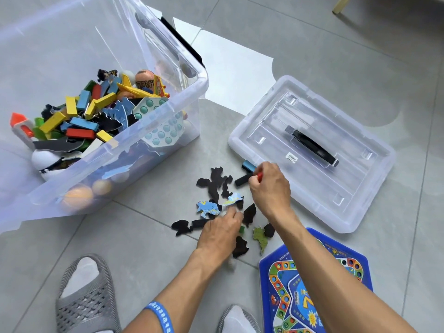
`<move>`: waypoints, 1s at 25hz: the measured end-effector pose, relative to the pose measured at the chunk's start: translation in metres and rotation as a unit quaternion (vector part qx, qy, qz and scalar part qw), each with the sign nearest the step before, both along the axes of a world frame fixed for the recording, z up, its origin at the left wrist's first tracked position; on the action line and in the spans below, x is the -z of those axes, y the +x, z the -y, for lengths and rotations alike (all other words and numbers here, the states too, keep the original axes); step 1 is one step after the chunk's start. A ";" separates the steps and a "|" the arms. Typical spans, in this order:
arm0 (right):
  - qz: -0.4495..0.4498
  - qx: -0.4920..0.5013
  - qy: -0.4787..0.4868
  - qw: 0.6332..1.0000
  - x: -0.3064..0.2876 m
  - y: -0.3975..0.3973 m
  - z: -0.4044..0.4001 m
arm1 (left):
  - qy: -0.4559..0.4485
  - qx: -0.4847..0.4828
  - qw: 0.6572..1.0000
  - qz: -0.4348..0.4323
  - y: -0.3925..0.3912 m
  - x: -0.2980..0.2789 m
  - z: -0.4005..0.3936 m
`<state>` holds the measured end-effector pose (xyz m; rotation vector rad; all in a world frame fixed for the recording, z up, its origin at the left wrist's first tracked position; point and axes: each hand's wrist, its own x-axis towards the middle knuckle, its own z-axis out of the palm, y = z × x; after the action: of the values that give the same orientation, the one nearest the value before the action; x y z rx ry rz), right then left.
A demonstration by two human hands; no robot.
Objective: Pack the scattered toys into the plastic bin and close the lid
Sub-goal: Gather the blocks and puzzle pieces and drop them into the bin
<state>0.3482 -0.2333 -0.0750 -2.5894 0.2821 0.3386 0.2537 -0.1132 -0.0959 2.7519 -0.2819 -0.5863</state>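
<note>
Right hand (270,186) pinches a small red piece beside the clear plastic lid (312,150); left hand (219,233), fingers curled, presses flat black puzzle pieces (213,186) on the grey tiled floor (144,236).

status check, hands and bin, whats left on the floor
Left hand down on puzzle pieces, right hand pinching a small red piece. Bin open, part full; lid off. Board game unpacked.

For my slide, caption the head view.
Both hands gather puzzle pieces between toy-filled bin and lid.

Clear bin (153,131) half-full of toys; lid (336,188) off beside it.
</note>
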 end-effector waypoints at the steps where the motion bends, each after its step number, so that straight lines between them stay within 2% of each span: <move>1: 0.035 -0.063 -0.053 0.996 0.006 0.006 -0.005 | -0.043 -0.035 0.998 -0.014 0.000 -0.001 -0.002; 3: 0.055 -0.119 -0.131 0.983 0.018 0.008 -0.013 | -0.159 -0.170 0.971 -0.057 0.000 -0.005 -0.008; 4: 0.056 -0.125 -0.153 0.979 0.026 0.004 -0.016 | -0.236 -0.270 0.928 -0.097 0.001 -0.009 -0.011; 5: 0.059 -0.126 -0.166 0.976 0.033 -0.003 -0.017 | -0.335 -0.382 0.849 -0.150 0.003 -0.013 -0.015; 6: 0.061 -0.123 -0.172 0.975 0.038 -0.010 -0.018 | -0.445 -0.471 0.734 -0.203 0.004 -0.018 -0.020; 7: 0.063 -0.120 -0.171 0.976 0.040 -0.017 -0.018 | -0.529 -0.526 0.620 -0.242 0.006 -0.025 -0.025; 8: 0.064 -0.121 -0.165 0.977 0.041 -0.021 -0.019 | -0.578 -0.552 0.541 -0.261 0.006 -0.029 -0.031; 9: 0.065 -0.123 -0.157 0.978 0.041 -0.022 -0.018 | -0.604 -0.564 0.493 -0.272 0.006 -0.033 -0.036; 10: 0.063 -0.122 -0.149 0.979 0.040 -0.021 -0.017 | -0.618 -0.569 0.468 -0.277 0.007 -0.035 -0.039; 13: 0.066 -0.119 -0.126 0.983 0.038 -0.016 -0.014 | -0.616 -0.586 0.444 -0.284 0.007 -0.040 -0.044; 18: 0.095 -0.143 -0.162 0.972 0.052 -0.027 0.000 | -0.604 -0.596 0.454 -0.271 0.004 -0.044 -0.049; 20: 0.106 -0.142 -0.144 0.974 0.053 -0.030 0.001 | -0.600 -0.599 0.458 -0.266 0.003 -0.044 -0.051; 21: 0.105 -0.121 -0.112 0.981 0.054 -0.029 0.001 | -0.596 -0.604 0.458 -0.265 0.002 -0.044 -0.052; 23: 0.089 -0.034 0.012 0.995 0.049 -0.026 0.003 | -0.592 -0.615 0.453 -0.258 0.001 -0.045 -0.054; 24: 0.063 0.024 0.110 0.992 0.042 -0.024 0.001 | -0.593 -0.621 0.446 -0.254 0.001 -0.046 -0.056; 25: 0.024 0.083 0.228 0.970 0.032 -0.022 -0.003 | -0.597 -0.627 0.434 -0.251 0.000 -0.049 -0.058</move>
<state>0.3263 -0.2299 -0.1071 -2.1041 0.3547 0.2460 0.2536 -0.0552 -0.0474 0.7192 1.0245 -0.3722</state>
